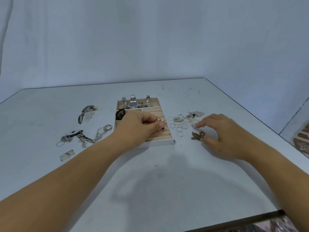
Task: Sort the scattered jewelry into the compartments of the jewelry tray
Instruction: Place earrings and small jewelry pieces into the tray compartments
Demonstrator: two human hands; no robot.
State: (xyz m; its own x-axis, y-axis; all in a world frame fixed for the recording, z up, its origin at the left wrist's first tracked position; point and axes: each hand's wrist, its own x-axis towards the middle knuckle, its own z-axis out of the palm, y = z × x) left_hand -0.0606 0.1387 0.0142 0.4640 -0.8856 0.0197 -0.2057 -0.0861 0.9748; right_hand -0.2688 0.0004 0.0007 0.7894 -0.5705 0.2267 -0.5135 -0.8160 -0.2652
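Note:
A beige jewelry tray (168,141) lies mid-table, with several watches (133,103) in its far compartment and ridged ring slots on its right side. My left hand (138,128) hovers over the ring slots, its fingers pinched on a small pearl piece (161,121). My right hand (222,133) rests to the right of the tray, fingertips closed on a small silver piece (194,126) beside a bronze chain (197,135). Thin silver rings (179,128) lie scattered between tray and right hand.
Bracelets and chains (87,137) lie left of the tray, with a patterned band (86,113) farther back and a clear plastic piece (66,155) nearer me. More silver jewelry (192,115) sits behind the rings. The table's right edge (267,124) drops off near my right hand.

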